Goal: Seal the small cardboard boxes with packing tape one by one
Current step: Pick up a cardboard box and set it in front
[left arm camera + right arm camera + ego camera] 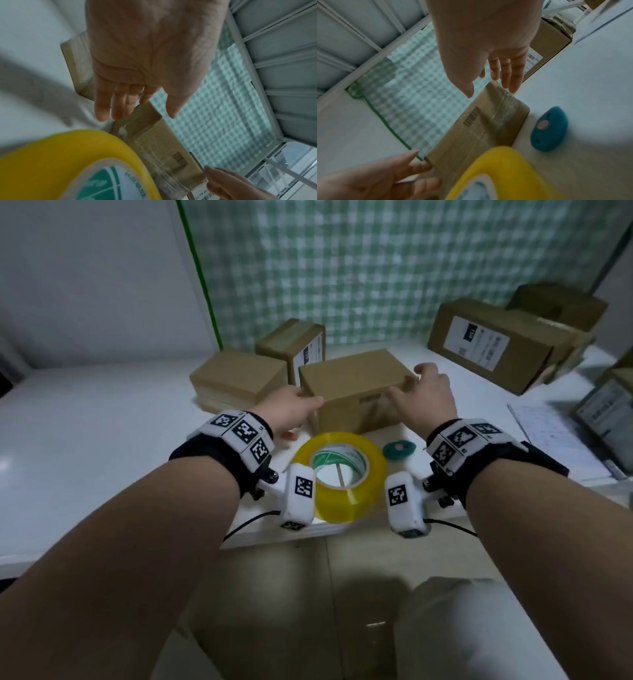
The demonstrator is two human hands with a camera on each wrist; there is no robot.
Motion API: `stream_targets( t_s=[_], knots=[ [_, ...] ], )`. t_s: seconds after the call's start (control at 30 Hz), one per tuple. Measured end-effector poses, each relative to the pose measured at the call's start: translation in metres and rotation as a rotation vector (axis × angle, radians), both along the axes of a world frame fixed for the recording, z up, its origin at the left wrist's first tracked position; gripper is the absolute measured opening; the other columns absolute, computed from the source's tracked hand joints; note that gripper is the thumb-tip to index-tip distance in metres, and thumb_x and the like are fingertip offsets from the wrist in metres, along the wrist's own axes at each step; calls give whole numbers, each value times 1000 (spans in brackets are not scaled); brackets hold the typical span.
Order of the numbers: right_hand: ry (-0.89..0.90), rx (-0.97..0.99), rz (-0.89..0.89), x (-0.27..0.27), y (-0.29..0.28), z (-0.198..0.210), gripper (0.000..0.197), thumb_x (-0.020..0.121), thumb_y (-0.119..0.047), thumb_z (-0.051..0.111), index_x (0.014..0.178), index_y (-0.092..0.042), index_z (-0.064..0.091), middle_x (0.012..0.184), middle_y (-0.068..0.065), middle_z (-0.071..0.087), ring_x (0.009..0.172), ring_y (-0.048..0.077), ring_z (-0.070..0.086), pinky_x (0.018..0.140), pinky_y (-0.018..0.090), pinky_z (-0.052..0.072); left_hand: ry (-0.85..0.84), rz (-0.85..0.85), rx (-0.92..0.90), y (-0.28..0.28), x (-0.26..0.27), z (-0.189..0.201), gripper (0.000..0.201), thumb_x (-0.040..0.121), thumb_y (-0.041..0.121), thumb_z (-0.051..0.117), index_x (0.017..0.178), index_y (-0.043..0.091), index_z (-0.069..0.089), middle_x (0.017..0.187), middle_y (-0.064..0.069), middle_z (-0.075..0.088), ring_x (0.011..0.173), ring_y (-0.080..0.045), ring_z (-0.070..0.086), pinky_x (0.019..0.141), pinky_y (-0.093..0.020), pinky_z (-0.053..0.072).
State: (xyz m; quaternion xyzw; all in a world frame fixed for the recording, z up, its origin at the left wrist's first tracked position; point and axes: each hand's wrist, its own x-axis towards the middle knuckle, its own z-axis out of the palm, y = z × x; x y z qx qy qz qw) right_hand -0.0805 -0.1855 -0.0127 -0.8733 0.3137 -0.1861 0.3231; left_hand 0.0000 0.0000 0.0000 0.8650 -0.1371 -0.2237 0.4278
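framing: both hands bracketed the centre box (356,390) in mid-frame of the head view, seemingly to square it up for taping.
left hand (291,410): at the box's left end, fingers straight and loosely spread, gripping nothing.
right hand (426,398): at the right end, thumb on the near face, fingers arched over the top corner; a firm grip could not be told.
tape roll (340,475): yellow, flat on the white table (85,440), lower centre between the wrists, likely kept within reach.
cutter (399,450): teal, just right of the roll.
other boxes (239,378): behind, upper centre, probably waiting or done.
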Motion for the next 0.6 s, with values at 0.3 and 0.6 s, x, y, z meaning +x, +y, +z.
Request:
stream_targets(
  t_s=[0.3,0.6],
  knots=[
    [-1,323,29,32,-17,-2,37,84,-32,56,115,-13,49,99,5,55,105,33,57,91,48,51,146,62,-71,-17,29,-12,39,96,41,47,121,12,53,112,-9,58,91,-21,56,81,-37,53],
    [-218,519,-37,25,-13,9,31,82,-26,62,108,-17,47,108,3,53,96,23,56,88,44,52,129,36,-261,-1,31,-6,53,95,14,52,145,19,35,133,-6,56,97,-16,64,63,-23,54]
  ],
)
